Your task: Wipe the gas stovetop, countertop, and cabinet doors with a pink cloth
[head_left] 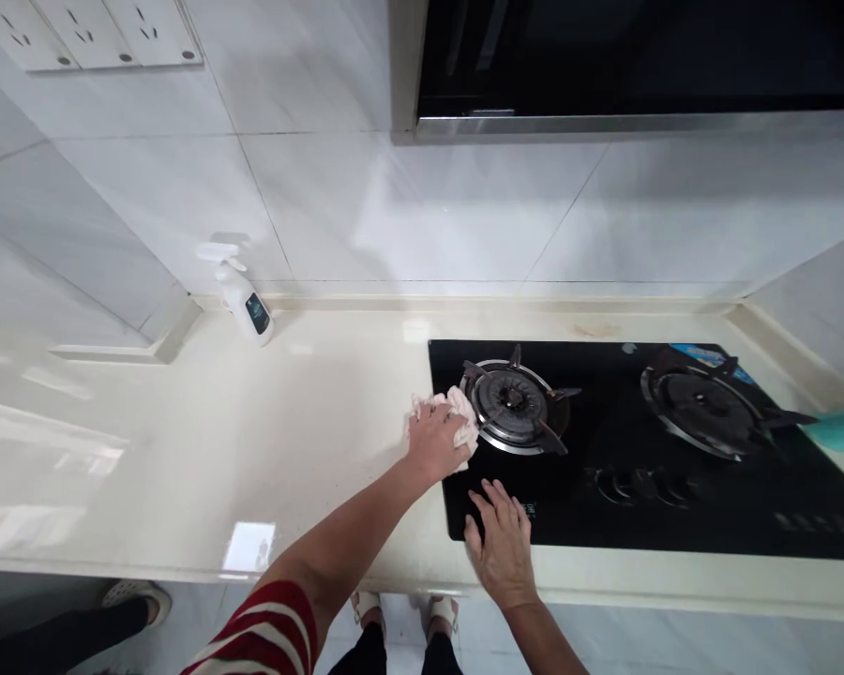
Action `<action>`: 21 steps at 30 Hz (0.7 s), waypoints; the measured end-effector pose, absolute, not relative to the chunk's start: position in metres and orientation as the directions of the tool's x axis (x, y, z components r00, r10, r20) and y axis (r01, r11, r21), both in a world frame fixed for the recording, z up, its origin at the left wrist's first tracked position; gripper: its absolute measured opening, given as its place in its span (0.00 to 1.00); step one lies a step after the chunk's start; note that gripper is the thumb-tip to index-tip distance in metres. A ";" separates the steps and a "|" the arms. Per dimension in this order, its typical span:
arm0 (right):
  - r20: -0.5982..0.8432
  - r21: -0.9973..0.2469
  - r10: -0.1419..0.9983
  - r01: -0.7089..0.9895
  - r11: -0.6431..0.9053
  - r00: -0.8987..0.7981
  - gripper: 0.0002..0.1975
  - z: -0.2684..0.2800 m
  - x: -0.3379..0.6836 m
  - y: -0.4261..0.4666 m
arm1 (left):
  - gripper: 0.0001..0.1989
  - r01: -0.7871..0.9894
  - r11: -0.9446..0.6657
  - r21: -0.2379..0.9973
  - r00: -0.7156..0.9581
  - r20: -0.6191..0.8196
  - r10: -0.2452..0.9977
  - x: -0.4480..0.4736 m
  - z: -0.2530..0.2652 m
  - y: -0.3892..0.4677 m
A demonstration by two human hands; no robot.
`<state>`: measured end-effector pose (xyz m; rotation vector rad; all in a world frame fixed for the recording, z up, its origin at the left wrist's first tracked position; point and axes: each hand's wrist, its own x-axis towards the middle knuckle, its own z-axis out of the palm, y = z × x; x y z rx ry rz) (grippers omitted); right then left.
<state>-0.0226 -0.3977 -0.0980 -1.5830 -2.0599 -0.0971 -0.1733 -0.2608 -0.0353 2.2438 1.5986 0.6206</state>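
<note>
Striped sleeve (260, 637) lies closest to my camera, its arm reaching in over the near edge of the worktop (288, 441). As I judge it, wiping is under way and unfinished: the pale pink cloth (467, 420) is bunched over the left edge of the black hob (605, 403), beside the left burner (512, 398), and a brownish mark (596, 330) shows behind the hob, near the worktop's back edge. Which stretches are done I can't tell from my end. On my left hand (434, 441) the fingers bend over the cloth, gripping it. My right hand (503, 539) holds nothing; its fingers are loosely spread on the hob's near left corner. A spray bottle (248, 302) stands well apart, toward the worktop's back edge.
</note>
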 end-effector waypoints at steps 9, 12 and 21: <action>0.435 -0.207 0.880 0.931 0.302 -0.189 0.16 -0.099 -0.024 -0.399 | 0.23 0.771 -0.457 0.444 0.389 0.239 0.889 -0.257 -0.063 -0.441; 0.445 -0.188 0.874 0.934 0.304 -0.195 0.16 -0.100 -0.025 -0.399 | 0.24 0.792 -0.422 0.440 0.361 0.219 0.907 -0.248 -0.064 -0.438; 0.437 -0.197 0.879 0.934 0.299 -0.189 0.17 -0.103 -0.023 -0.401 | 0.20 0.855 -0.273 0.441 0.186 0.231 0.955 -0.231 -0.047 -0.286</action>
